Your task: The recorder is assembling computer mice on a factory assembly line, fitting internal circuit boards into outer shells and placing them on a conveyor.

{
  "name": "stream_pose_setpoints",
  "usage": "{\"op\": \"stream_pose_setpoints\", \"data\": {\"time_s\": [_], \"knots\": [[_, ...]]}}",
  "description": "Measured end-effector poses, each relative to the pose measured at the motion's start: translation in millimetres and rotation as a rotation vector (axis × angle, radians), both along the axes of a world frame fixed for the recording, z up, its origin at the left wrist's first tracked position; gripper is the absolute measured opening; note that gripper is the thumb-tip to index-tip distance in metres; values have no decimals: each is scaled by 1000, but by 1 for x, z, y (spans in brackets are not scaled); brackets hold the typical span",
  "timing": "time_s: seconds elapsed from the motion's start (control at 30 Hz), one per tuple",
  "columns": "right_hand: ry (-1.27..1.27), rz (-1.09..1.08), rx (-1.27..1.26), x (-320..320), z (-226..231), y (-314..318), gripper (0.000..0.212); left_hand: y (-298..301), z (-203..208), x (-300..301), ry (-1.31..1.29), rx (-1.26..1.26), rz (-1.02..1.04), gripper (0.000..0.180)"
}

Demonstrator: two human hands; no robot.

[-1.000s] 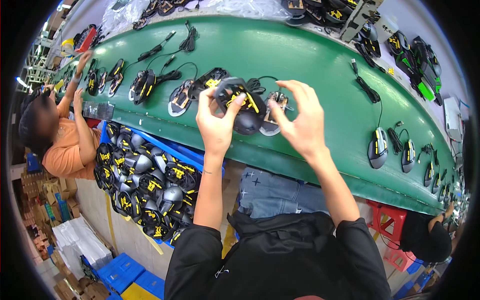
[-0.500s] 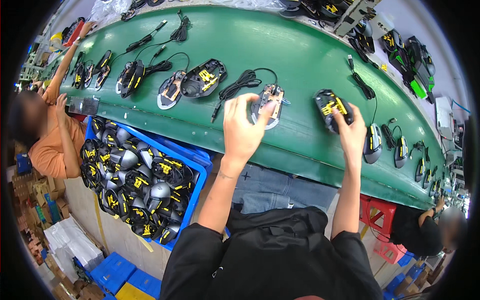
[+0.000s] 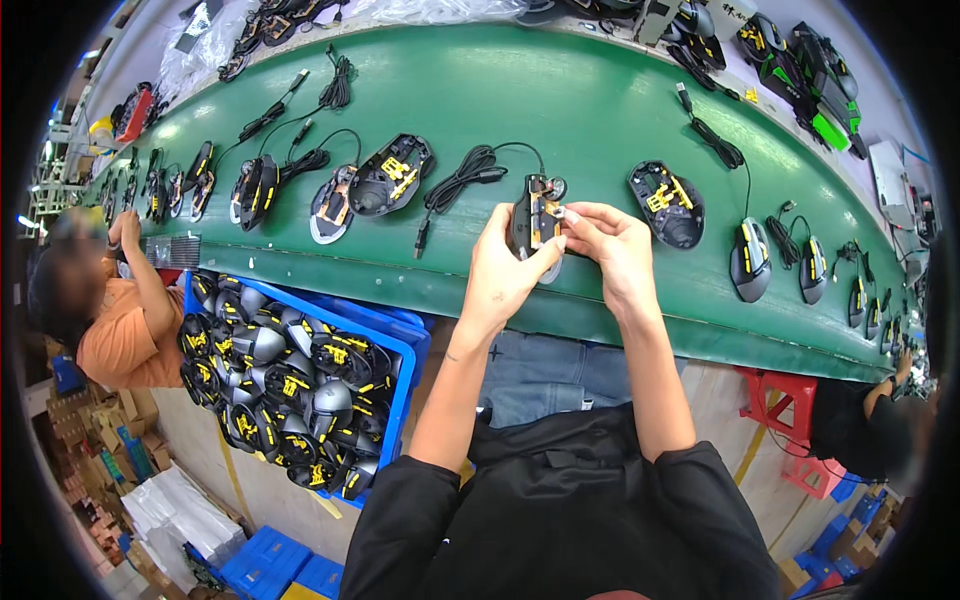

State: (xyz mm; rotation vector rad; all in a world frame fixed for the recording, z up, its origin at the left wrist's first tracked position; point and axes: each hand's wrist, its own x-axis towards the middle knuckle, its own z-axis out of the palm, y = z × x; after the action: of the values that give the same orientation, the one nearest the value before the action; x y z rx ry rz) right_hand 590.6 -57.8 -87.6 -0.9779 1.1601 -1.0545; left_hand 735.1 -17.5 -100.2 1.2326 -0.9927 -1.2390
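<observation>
two hands [image 3: 560, 260] gripping mouse base [image 3: 535, 222], green conveyor belt [image 3: 560, 100], blue crate [image 3: 400, 350]

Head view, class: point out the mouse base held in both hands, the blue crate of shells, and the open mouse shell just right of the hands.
mouse base [image 3: 536, 222], head view, its inner board.
blue crate [image 3: 402, 385], head view, right wall.
open mouse shell [image 3: 667, 205], head view, its middle.

The desk [image 3: 600, 110] is a long green surface curving across the room. Directly on it lie opened black-and-yellow mouse shells [image 3: 665, 203], one open half [image 3: 392, 175], assembled mice [image 3: 750, 260] at the right, and coiled black cables [image 3: 462, 175] with loose plugs [image 3: 700, 115].
</observation>
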Motion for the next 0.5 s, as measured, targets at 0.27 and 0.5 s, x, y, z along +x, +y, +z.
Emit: {"op": "stream_pose_setpoints", "data": {"time_s": [0.27,0.5], "knots": [[53,-5,-141,-10,27,13,20,22,-2,-3,737,-26,-283,56],[233,-44,-205,-6,43,30,29,10,6,-7,1007,108,-323,65]]}}
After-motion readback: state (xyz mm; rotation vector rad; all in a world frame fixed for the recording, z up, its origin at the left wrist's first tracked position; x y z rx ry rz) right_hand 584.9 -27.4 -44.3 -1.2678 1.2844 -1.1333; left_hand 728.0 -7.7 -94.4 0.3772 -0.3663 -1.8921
